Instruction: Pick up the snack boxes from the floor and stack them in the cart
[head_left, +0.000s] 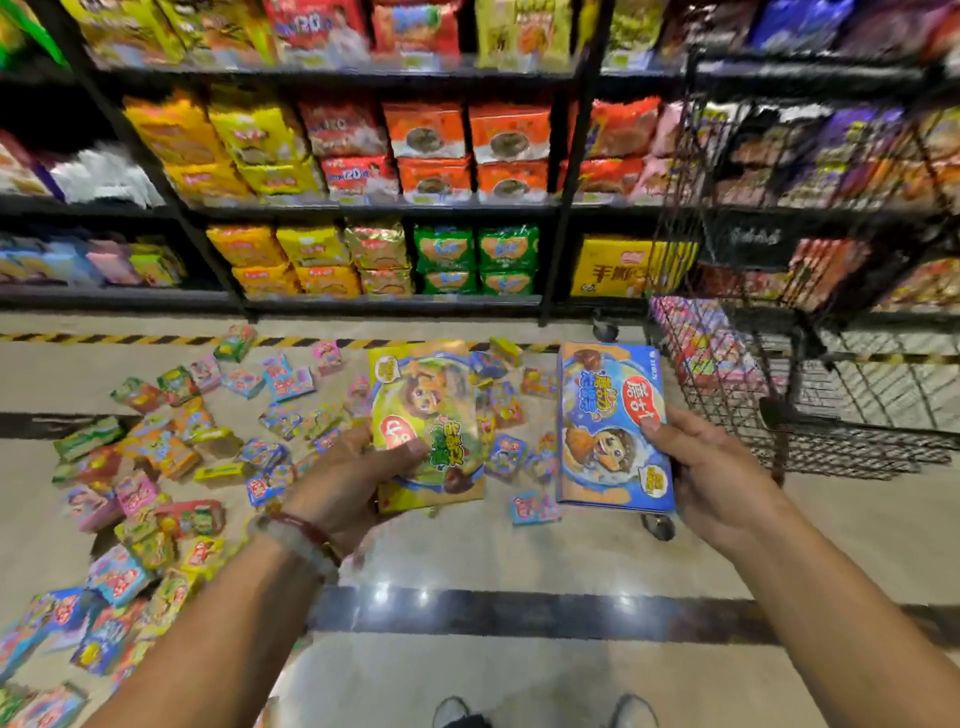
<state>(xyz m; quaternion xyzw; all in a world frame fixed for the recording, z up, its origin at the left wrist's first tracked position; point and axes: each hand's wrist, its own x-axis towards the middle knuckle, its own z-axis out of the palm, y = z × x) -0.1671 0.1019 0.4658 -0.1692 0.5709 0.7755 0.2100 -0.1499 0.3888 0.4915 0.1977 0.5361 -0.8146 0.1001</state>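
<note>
Above the floor (467, 561), a yellow box (426, 426) is held in the left hand (358, 483) and a blue box (613, 426) in the right hand (711, 478), each grip clamped only at the lower edge, so either could be dropped before the cart (810, 364) at the right is reached.

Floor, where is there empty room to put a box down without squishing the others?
Bare floor lies in front of the shoes, between the two arms and around the dark stripe. More bare floor lies below the cart on the right. The left side is crowded with scattered snack boxes, up to the striped tape.
</note>
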